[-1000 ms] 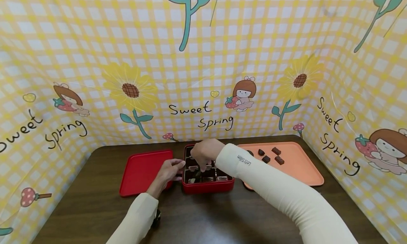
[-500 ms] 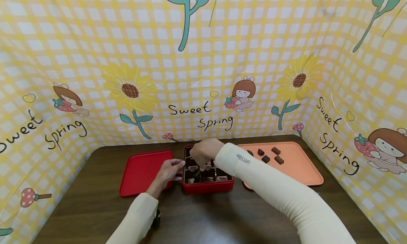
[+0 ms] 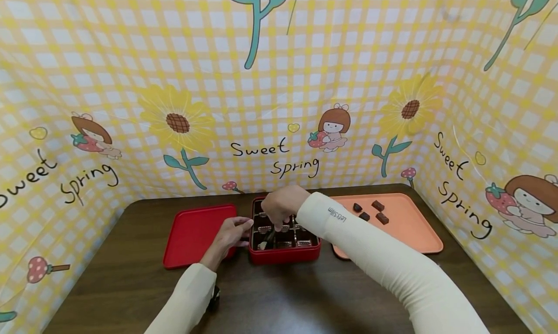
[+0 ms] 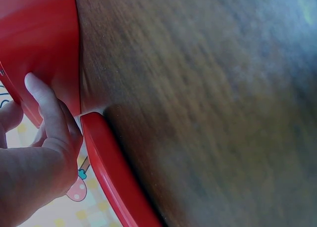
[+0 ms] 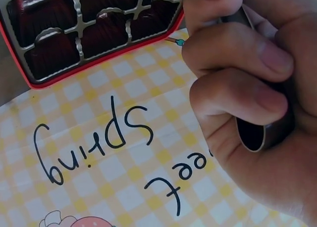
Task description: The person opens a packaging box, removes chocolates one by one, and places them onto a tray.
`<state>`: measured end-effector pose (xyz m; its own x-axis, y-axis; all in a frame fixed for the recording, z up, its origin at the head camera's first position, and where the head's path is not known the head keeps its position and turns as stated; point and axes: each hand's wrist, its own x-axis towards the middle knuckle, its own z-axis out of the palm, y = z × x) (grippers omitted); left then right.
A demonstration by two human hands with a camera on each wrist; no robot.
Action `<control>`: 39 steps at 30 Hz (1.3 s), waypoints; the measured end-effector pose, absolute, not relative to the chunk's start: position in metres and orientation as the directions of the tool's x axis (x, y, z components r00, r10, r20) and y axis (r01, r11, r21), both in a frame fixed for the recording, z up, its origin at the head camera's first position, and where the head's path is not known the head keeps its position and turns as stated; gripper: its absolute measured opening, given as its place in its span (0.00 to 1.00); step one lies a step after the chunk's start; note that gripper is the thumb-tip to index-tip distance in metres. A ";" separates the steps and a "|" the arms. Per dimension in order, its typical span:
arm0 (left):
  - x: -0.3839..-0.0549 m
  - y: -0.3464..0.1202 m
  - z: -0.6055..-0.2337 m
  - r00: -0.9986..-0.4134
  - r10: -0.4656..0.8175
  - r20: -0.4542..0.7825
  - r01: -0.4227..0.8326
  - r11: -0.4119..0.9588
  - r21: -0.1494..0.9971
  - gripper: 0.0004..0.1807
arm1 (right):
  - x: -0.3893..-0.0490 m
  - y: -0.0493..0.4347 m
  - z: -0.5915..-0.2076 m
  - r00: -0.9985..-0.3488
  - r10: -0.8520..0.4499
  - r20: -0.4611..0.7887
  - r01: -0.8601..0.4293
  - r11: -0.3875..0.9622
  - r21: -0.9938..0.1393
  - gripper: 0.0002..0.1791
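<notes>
A red box (image 3: 285,256) with a clear divided insert stands mid-table; its compartments (image 5: 101,44) look dark inside. My left hand (image 3: 233,232) is at the box's left side. In the left wrist view, a straight finger (image 4: 44,96) touches the red wall and the thumb is by its edge. Over the box, my right hand (image 3: 281,205) grips a dark tool (image 5: 257,130) with a shiny-rimmed, rounded end, its fingers curled round it. The tool's other end points down into the front-left compartment in the head view.
A red lid (image 3: 196,237) lies left of the box, close to it. On the right is an orange tray (image 3: 414,232) with several dark chocolates (image 3: 378,206), partly covered by the right sleeve (image 3: 366,237). A checked cloth (image 3: 279,97) hangs behind the wooden table (image 3: 270,300).
My right hand has risen slightly, and more of the dark tool shows over the front-left compartment. The sleeve now hides one round chocolate on the tray. My left hand stays in place.
</notes>
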<state>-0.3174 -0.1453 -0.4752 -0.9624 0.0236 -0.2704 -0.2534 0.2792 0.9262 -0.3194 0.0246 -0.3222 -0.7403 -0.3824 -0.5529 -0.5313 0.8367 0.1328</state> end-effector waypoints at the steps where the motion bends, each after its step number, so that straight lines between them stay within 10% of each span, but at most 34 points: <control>1: -0.318 -0.145 -0.475 -0.963 0.023 -0.270 -0.253 0.278 0.926 0.19 | -0.319 0.025 -0.321 -0.741 -0.382 -0.552 -0.531 0.836 0.135 0.06; 39: -0.319 -0.144 -0.478 -0.969 0.026 -0.245 -0.228 0.278 0.933 0.19 | -0.354 0.168 -0.246 -0.725 -0.329 -0.606 -0.370 0.927 -0.060 0.23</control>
